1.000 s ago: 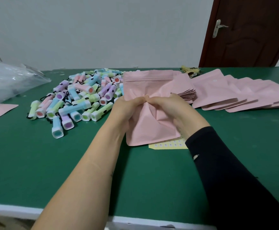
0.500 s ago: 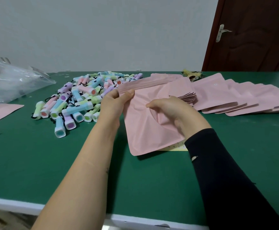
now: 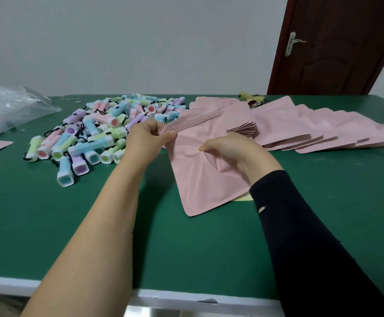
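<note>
Our left hand pinches the top strip of a pink pouch at its left corner, thumb over curled fingers. Our right hand, just to the right and apart from it, is curled on the pouch's front face near the middle, where the foil puckers around it; we cannot tell whether those fingers are inside the mouth. The pouch lies between and under the hands, its bottom edge on the green bench nearest us. Its long axis runs away from us, with the mouth end raised and pointing to the far side. It is matte, pale pink, flat and creased; what it holds we cannot see. A yellow sheet peeks out below the right wrist. Beyond the right hand sits a stack of pink pouches, and further right a fanned row of them. Left of the left hand is a heap of pastel torches; far left is a clear plastic bag, contents unclear
</note>
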Demonstrator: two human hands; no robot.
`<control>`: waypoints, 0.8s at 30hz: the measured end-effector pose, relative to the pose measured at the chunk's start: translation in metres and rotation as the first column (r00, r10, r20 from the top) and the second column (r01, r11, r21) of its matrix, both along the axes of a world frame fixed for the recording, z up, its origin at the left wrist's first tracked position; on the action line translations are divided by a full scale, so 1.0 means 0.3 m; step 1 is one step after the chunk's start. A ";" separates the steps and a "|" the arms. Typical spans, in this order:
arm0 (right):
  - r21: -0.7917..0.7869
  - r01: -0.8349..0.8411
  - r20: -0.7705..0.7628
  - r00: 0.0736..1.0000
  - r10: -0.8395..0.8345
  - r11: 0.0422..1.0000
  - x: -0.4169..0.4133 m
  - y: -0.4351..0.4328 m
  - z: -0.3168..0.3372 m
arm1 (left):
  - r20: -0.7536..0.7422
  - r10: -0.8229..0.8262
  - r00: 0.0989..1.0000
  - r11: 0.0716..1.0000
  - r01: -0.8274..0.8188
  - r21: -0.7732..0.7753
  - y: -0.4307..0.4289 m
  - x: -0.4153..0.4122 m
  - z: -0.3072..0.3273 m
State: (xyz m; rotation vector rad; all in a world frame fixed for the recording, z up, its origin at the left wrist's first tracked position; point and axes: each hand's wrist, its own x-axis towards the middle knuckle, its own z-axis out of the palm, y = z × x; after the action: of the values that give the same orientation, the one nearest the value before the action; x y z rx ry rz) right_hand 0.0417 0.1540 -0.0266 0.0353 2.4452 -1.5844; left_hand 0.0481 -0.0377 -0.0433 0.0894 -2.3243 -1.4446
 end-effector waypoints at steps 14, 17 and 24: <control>0.032 -0.006 0.019 1.000 0.005 0.999 0.020 0.026 0.011 | 0.028 -0.084 0.996 0.995 0.082 0.047 0.018 0.001 0.001; 0.011 0.008 0.004 1.000 -0.008 1.000 0.025 0.022 0.014 | -0.032 -0.062 0.998 0.998 0.062 -0.005 0.019 0.008 0.000; 0.007 -0.048 0.026 0.999 0.048 0.999 0.028 0.009 0.004 | -0.012 -0.090 0.996 0.984 0.087 -0.156 0.048 0.025 0.024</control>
State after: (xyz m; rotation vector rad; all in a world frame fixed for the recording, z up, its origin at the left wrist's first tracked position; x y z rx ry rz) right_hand 0.0502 0.1566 -0.0255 -0.0010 2.4145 -1.5447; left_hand 0.0555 -0.0233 -0.0362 -0.0719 -2.4440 -1.2921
